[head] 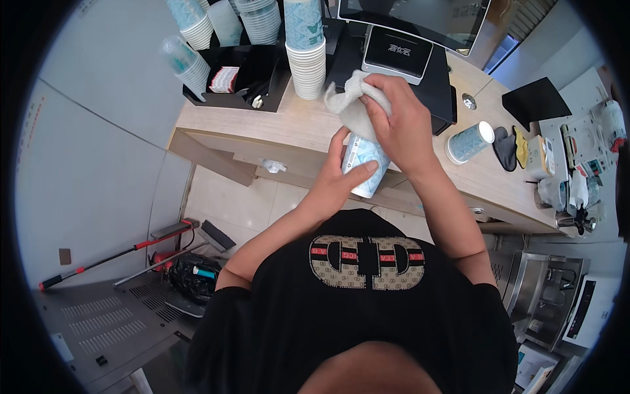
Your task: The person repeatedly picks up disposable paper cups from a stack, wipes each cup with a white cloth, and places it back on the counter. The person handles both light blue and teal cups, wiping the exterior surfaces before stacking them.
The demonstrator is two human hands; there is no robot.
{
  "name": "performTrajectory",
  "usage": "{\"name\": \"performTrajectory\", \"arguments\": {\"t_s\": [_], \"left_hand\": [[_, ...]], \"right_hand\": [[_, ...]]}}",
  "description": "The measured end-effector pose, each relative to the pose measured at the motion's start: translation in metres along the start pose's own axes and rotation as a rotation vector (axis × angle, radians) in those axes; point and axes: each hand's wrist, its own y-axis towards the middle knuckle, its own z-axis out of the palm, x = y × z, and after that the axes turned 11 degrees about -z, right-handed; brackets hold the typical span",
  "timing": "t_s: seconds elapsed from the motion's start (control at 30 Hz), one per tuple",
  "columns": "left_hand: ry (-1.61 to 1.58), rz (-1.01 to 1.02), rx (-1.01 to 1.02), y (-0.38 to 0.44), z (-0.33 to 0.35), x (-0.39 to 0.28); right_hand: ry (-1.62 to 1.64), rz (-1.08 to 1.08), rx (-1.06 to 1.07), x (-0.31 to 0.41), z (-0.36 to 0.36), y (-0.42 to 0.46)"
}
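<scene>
My left hand (339, 177) grips a light-blue patterned paper cup (366, 155), thumb across its side, in front of the counter edge. Bunched in my right hand (401, 123) is a white cloth (357, 106), which covers the upper end of the cup. How far the cloth reaches into the cup is hidden. Just beyond the cloth stands a tall stack of paper cups (309, 71) on the wooden counter (236, 120). Right of my right forearm, a few more blue patterned cups (467, 143) are nested together and look tilted.
A black organizer (236, 101) holds cup stacks and small packets at the back left. A black box-shaped device (398, 51) sits under a screen (418, 17). Grey and yellow cloths (506, 148) lie farther right. A mop (162, 234) and a black bin bag (189, 280) are low on the left.
</scene>
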Motion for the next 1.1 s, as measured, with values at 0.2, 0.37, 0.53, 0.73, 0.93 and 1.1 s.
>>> {"name": "performTrajectory", "arguments": {"t_s": [0.2, 0.37, 0.53, 0.73, 0.93, 1.1], "left_hand": [[-0.798, -0.127, 0.294, 0.010, -0.021, 0.033], [-0.415, -0.045, 0.156, 0.017, -0.025, 0.056], [-0.743, -0.113, 0.376, 0.025, -0.022, 0.047], [-1.195, -0.207, 0.665, 0.026, 0.003, 0.039], [-0.555, -0.325, 0.186, 0.033, 0.010, 0.027], [-0.500, -0.305, 0.258, 0.038, 0.006, 0.042]], "right_hand": [[0.249, -0.247, 0.149, 0.021, 0.003, -0.029], [0.397, -0.415, 0.257, 0.036, 0.003, -0.050], [0.067, -0.376, 0.033, -0.006, -0.011, -0.030], [0.313, 0.135, -0.182, -0.027, -0.022, -0.023], [0.019, 0.046, -0.104, -0.035, -0.030, -0.022], [0.030, -0.062, 0.024, -0.016, -0.023, -0.027]]}}
